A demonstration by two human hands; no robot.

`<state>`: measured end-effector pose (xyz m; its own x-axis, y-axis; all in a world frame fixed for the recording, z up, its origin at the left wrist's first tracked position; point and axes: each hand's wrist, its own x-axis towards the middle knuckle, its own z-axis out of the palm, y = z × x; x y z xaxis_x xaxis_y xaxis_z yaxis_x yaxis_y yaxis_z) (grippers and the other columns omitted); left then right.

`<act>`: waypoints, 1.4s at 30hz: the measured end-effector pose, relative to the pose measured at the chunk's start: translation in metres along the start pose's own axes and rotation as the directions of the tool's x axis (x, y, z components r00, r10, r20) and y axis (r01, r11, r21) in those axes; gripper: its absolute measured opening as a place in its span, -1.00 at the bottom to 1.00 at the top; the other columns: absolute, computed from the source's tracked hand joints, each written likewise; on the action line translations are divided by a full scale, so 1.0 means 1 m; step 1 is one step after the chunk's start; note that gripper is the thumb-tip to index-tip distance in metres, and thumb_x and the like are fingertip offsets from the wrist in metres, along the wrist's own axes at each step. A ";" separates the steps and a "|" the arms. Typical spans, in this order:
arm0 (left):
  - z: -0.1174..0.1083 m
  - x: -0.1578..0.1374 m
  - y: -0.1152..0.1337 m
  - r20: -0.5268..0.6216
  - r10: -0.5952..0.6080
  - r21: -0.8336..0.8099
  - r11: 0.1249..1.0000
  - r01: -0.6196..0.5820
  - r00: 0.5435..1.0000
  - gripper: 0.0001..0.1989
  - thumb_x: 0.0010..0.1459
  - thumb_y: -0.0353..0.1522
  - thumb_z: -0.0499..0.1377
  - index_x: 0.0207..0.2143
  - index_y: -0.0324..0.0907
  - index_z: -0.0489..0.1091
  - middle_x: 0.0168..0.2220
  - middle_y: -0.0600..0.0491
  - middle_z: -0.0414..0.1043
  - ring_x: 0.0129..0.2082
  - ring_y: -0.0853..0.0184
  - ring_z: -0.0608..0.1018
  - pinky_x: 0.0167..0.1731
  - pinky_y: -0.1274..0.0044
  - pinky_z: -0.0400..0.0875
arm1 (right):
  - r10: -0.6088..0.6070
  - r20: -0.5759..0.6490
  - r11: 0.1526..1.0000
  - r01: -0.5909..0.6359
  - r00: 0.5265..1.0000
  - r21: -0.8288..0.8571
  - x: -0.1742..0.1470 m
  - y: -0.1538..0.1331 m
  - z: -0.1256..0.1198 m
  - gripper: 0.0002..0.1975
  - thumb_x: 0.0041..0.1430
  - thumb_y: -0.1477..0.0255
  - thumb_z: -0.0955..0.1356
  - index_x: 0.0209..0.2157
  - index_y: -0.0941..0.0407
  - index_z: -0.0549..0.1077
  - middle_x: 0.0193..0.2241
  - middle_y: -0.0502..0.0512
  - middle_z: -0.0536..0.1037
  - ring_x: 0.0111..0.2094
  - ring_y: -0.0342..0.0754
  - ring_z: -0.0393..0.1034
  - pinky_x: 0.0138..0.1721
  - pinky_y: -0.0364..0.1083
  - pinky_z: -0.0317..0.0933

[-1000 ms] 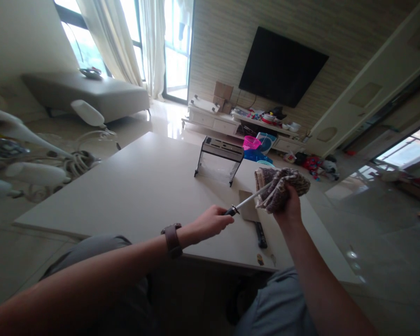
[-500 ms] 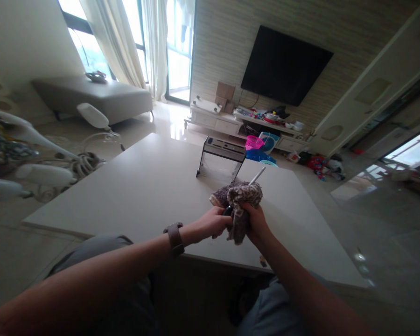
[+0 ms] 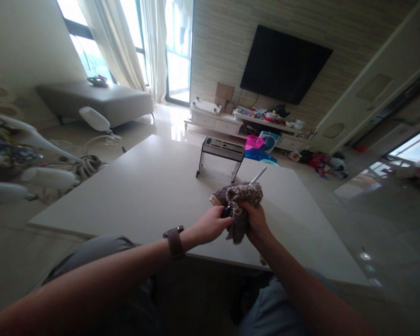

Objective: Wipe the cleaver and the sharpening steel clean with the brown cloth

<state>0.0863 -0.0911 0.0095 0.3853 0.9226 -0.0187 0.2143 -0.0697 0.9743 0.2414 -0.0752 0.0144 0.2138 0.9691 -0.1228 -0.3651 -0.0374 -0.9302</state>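
My left hand (image 3: 212, 225) is closed around the black handle (image 3: 227, 212) of what looks like a knife. Its slim silvery blade (image 3: 258, 175) pokes out beyond a brown patterned cloth (image 3: 243, 193), which hides the middle. My right hand (image 3: 255, 221) grips this bunched, fluffy cloth and presses it round the blade. Both hands are close together above the near part of the white table (image 3: 154, 186). Just past the cloth stands a clear-sided holder (image 3: 222, 149) with a dark frame and slots in its top, resembling a knife block.
A small brownish object (image 3: 262, 260) shows at the table's near edge, by my right forearm. Beyond the far edge are a pink basket (image 3: 254, 142) and blue items. At left is a lamp-like fixture with white shades (image 3: 51, 178); a grey bench (image 3: 101, 100) stands behind.
Both hands keep their grip on the handle and the cloth, with hardly any movement. The view has shifted very slightly.
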 end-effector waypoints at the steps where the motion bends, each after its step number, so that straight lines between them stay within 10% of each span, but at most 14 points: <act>1: -0.001 0.000 -0.001 0.004 0.014 0.018 1.000 -0.014 1.000 -0.83 0.10 -0.33 0.13 -0.37 -0.24 0.47 -0.37 0.00 0.56 -0.37 0.32 0.52 -0.38 0.54 0.38 | 0.007 0.003 1.000 -0.007 1.000 -0.002 0.000 0.001 0.000 -0.61 -0.29 0.40 0.59 -0.31 0.15 0.59 -0.43 0.02 0.66 -0.43 -0.03 0.52 -0.36 -0.07 0.41; 42: -0.004 0.002 -0.006 0.032 0.044 0.168 0.985 -0.049 0.999 -0.78 0.15 -0.33 0.12 -0.28 -0.26 0.53 -0.22 -0.08 0.61 -0.21 0.21 0.57 -0.13 0.45 0.42 | 0.031 -0.048 0.999 -0.032 0.998 -0.017 0.005 0.012 -0.005 -0.61 -0.32 0.41 0.61 -0.34 0.18 0.62 -0.43 0.05 0.68 -0.42 -0.02 0.55 -0.35 -0.08 0.43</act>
<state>0.0822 -0.0875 0.0042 0.4230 0.9060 0.0170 0.3426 -0.1772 0.9226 0.2424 -0.0721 0.0012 0.2458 0.9546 -0.1681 -0.3566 -0.0722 -0.9315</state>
